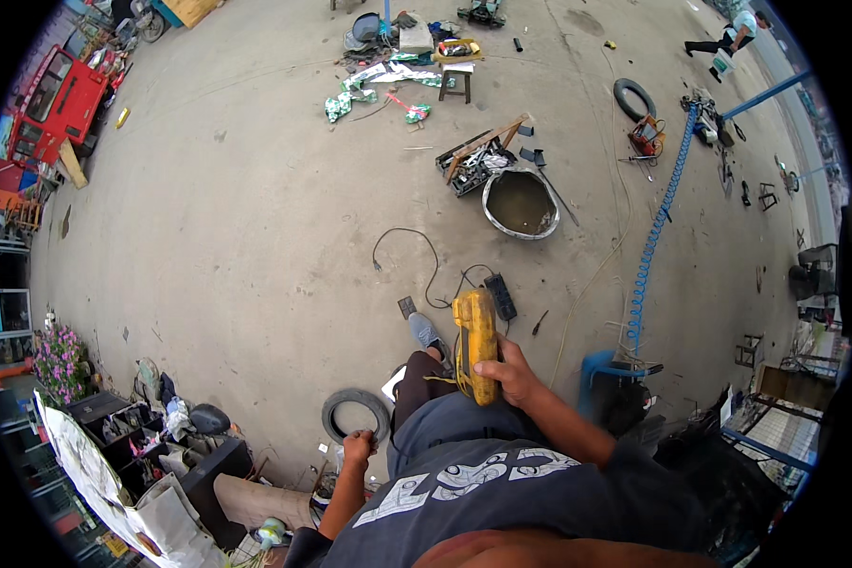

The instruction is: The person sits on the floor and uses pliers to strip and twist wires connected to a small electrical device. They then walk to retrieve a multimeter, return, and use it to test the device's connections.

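My right hand (509, 372) is wrapped round a worn yellow handheld device (476, 346), which looks like a multimeter, held upright over my lap. A dark panel shows along its left side, and a thin yellow cord or strap hangs by its lower end. My left hand (358, 443) is closed, low on the left; whether anything small is inside it is hidden. Just beyond that hand lies a small tyre (329, 414) on the ground. Past the yellow device, a black power strip (501, 297) rests on the concrete with its cable.
Ahead stand a basin of murky water (521, 203) and a crate of metal parts (483, 163). A screwdriver (540, 323) lies right of the power strip. A blue coiled hose (655, 232) crosses the right side. Far right, a person (736, 40) carries a white bucket.
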Available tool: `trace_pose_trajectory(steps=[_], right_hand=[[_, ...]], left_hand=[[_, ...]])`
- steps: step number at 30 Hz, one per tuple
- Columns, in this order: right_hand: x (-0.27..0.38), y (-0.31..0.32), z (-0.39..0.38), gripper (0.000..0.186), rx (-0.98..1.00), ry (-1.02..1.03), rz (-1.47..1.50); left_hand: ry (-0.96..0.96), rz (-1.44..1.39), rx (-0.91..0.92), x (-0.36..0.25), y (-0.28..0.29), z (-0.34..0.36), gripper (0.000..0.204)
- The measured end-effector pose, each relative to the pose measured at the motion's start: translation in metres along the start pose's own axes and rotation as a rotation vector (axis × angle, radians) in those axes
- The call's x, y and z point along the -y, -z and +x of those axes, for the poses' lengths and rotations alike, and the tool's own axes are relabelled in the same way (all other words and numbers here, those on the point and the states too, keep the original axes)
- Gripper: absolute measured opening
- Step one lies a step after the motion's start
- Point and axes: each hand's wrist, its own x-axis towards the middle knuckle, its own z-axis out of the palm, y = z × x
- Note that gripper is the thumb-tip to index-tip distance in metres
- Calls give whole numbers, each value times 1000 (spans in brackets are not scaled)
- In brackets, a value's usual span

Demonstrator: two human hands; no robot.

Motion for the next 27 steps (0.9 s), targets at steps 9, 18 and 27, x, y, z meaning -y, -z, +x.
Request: trace_pose_trajectory(steps=[9,18,27], right_hand=[[-59,52,-79,60,-172,116,129],[-72,55,-124,57,-253,197,254],[-102,47,-122,58,-432,317,271]], left_hand=[[-152,217,17,-32,3,-38,19],[-101,554,20,-35,5,-74,23],[-138,573,126,-85,11,7,25]])
